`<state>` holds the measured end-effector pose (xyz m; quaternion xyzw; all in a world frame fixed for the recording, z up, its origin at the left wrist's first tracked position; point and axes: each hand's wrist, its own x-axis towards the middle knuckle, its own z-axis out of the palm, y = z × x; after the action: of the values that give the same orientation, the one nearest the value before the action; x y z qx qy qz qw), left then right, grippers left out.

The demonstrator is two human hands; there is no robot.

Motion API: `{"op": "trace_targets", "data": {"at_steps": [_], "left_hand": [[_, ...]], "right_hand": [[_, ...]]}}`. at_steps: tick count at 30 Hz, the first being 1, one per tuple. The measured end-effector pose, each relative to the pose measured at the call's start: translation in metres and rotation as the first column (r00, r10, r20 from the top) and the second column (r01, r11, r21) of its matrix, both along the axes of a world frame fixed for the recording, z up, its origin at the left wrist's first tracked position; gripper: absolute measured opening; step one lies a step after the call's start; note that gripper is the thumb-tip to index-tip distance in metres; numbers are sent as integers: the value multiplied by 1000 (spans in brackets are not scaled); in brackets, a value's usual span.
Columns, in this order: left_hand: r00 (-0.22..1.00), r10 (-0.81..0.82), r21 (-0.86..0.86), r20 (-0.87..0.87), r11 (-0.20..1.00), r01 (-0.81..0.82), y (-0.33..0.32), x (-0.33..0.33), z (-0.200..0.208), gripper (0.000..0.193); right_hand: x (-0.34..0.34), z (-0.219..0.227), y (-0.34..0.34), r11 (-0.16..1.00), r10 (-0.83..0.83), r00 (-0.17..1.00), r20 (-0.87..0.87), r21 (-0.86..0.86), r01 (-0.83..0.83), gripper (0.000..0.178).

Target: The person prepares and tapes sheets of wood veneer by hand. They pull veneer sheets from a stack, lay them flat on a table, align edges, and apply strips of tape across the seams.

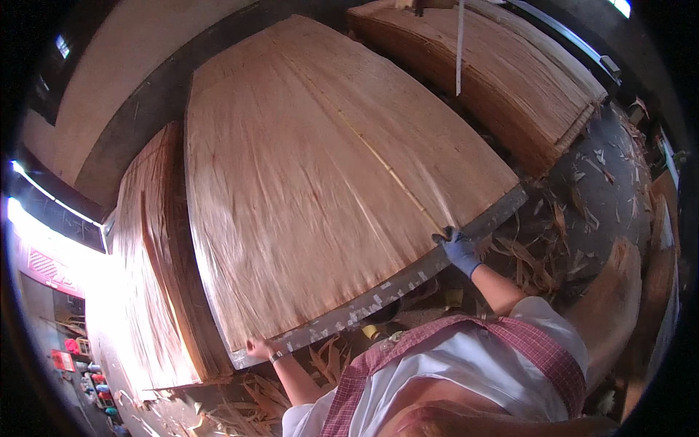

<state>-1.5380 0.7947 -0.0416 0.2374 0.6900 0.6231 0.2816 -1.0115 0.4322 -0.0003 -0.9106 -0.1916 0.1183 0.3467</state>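
A large, thin wood veneer sheet (291,197) with a wrinkled, light brown surface lies spread over a grey-edged table (393,288) in front of me. My right hand (459,249), in a blue-grey glove, is closed around the near end of a long bamboo stick (393,173). The stick runs across the sheet toward its far side. At the sheet's near left corner, my bare left hand (258,348) has its fingers curled in a pinch on the edge. A band circles that wrist.
Tall veneer stacks stand on both sides, a left stack (149,269) in bright light and a right stack (502,80). Torn veneer scraps (520,255) litter the floor. A thin white strip (459,51) hangs near the right stack. Curved veneer pieces (608,291) lean at my right.
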Motion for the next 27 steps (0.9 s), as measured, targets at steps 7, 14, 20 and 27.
{"op": "trace_targets", "data": {"at_steps": [7,14,20,27], "left_hand": [[869,-491,226,-55,842,490,-71,256,119,31],[570,-799,203,-193,535,820,-170,434,187,26],[321,-750,390,-578,92,916,-204,627,356,32],[357,-905,595,-234,157,788,-193,701,418,23]], "right_hand": [[105,-2,-5,991,10,993,-121,136,6,64],[284,55,-154,995,-72,954,291,82,50,43],[547,266,-288,876,-71,410,910,-140,462,27],[471,341,-125,929,81,437,896,91,-358,22]]}}
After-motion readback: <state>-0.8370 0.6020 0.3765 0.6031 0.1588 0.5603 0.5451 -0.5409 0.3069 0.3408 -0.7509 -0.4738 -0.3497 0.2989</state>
